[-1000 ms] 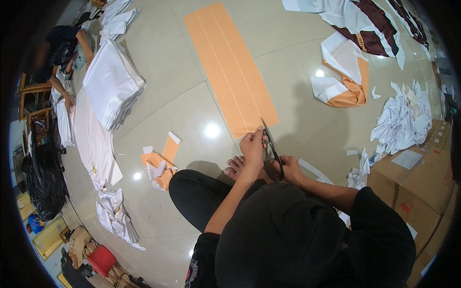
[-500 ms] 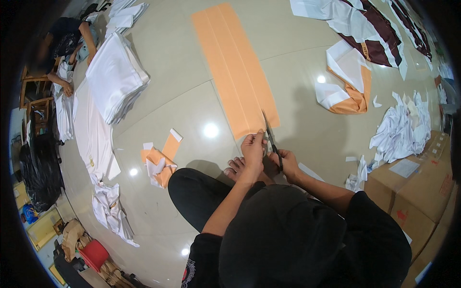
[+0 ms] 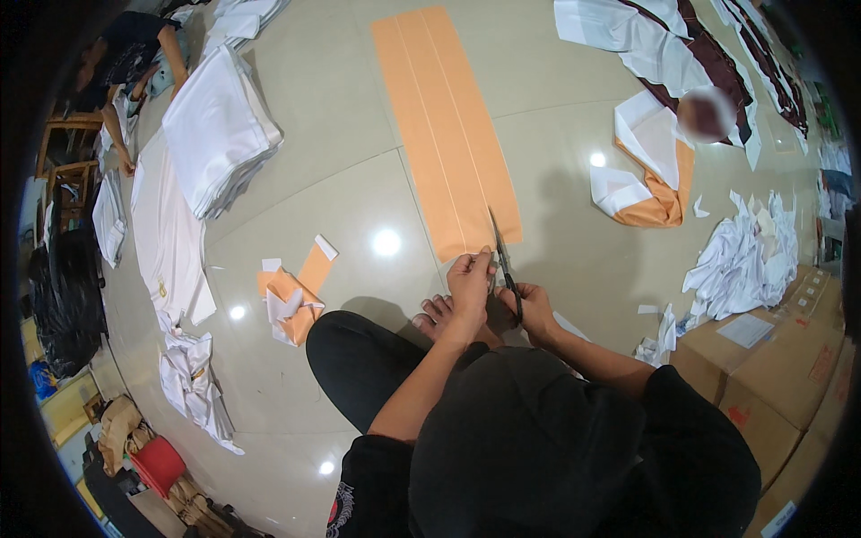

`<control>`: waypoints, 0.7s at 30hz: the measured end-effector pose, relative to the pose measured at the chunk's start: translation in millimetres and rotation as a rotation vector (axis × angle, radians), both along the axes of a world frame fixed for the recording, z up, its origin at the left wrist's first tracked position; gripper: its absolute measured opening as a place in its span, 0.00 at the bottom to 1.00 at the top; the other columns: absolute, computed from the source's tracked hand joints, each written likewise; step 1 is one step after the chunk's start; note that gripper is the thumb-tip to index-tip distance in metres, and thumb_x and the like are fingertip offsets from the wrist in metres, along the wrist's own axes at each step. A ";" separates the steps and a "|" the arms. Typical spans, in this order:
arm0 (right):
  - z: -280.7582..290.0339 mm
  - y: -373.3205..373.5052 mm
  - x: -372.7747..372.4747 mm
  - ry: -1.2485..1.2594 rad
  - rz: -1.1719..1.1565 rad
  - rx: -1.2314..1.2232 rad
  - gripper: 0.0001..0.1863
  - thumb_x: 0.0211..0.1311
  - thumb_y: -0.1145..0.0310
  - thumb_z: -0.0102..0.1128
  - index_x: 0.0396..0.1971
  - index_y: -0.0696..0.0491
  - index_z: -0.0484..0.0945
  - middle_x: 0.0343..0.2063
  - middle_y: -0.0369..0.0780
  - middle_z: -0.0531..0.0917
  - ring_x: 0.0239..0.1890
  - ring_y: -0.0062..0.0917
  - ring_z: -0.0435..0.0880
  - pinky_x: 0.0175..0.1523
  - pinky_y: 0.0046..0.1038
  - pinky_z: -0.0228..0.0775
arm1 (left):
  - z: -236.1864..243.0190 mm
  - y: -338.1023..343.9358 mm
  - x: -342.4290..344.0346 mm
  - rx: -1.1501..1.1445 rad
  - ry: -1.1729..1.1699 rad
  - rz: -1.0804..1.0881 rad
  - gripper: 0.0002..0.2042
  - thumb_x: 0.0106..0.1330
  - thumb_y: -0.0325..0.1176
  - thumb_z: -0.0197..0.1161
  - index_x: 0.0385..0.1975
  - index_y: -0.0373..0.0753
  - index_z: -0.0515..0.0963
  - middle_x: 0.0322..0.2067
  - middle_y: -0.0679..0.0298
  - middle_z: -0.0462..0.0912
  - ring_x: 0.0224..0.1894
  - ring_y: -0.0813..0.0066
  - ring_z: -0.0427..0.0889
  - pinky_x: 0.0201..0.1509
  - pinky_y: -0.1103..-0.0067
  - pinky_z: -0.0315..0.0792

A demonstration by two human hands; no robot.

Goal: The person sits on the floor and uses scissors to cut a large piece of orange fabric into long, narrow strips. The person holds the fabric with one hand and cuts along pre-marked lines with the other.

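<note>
A long strip of orange cloth [image 3: 437, 117] with pale lines along its length lies flat on the tiled floor, stretching away from me. My left hand [image 3: 470, 285] pinches its near edge between thumb and fingers. In my right hand [image 3: 536, 312] are dark-handled scissors [image 3: 508, 276], fingers wrapped round the handles. Their blades reach onto the cloth near its right line, close beside my left fingertips. I cannot make out how far the blades are apart. My bare foot [image 3: 434, 316] rests just left of my left hand.
Orange-and-white cloth pieces lie left [image 3: 294, 305] and right [image 3: 659, 170]. A stack of white cloth [image 3: 220, 134] is at far left, near another person [image 3: 134, 54]. White scraps [image 3: 744, 255] sit by cardboard boxes [image 3: 762, 350] at right. Maroon-and-white cloth [image 3: 664, 54] lies far right.
The view has shifted slightly. Both hands, the scissors and the orange strip keep nearly the same places relative to each other. The other person's arm at far left has moved a little.
</note>
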State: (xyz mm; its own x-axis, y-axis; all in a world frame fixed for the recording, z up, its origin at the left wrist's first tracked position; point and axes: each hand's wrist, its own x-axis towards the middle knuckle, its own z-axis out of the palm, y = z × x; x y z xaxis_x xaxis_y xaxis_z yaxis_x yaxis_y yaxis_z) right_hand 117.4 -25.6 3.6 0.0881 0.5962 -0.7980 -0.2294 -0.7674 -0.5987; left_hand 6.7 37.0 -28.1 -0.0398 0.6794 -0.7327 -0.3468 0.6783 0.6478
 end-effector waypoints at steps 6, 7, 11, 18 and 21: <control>-1.6 -0.2 -1.6 -0.029 0.008 0.004 0.15 0.61 0.59 0.66 0.22 0.53 0.76 0.15 0.32 0.74 0.15 0.15 0.70 0.19 0.21 0.61 | 2.7 0.1 -1.5 -0.007 -0.012 -0.004 0.12 0.68 0.36 0.66 0.25 0.38 0.77 0.17 0.70 0.76 0.16 0.87 0.64 0.18 0.85 0.56; -3.0 -0.8 -1.1 -0.031 0.012 0.006 0.15 0.61 0.59 0.66 0.22 0.53 0.76 0.15 0.32 0.74 0.15 0.15 0.70 0.19 0.21 0.61 | 3.7 0.2 -1.3 -0.008 -0.012 -0.004 0.12 0.68 0.36 0.66 0.25 0.38 0.77 0.17 0.70 0.76 0.16 0.87 0.64 0.18 0.85 0.56; -6.5 -3.1 2.5 -0.012 0.016 -0.010 0.16 0.57 0.59 0.68 0.26 0.59 0.78 0.19 0.35 0.79 0.17 0.17 0.73 0.20 0.22 0.62 | 4.1 0.0 -0.6 -0.004 -0.012 0.001 0.12 0.68 0.37 0.66 0.25 0.38 0.77 0.17 0.70 0.76 0.15 0.88 0.65 0.18 0.86 0.56; 1.0 -2.5 0.4 0.006 -0.015 -0.011 0.14 0.58 0.62 0.67 0.26 0.58 0.78 0.18 0.35 0.78 0.16 0.17 0.72 0.19 0.22 0.62 | 1.4 -1.5 0.4 0.025 0.012 0.000 0.12 0.67 0.36 0.66 0.25 0.38 0.76 0.17 0.70 0.76 0.15 0.88 0.64 0.18 0.86 0.55; 4.8 -2.1 -0.5 0.016 -0.025 -0.009 0.13 0.58 0.63 0.66 0.26 0.59 0.78 0.19 0.35 0.78 0.16 0.17 0.72 0.20 0.22 0.62 | 2.3 -1.2 0.3 0.016 0.012 0.001 0.11 0.68 0.36 0.66 0.25 0.38 0.76 0.17 0.70 0.75 0.15 0.88 0.64 0.18 0.86 0.55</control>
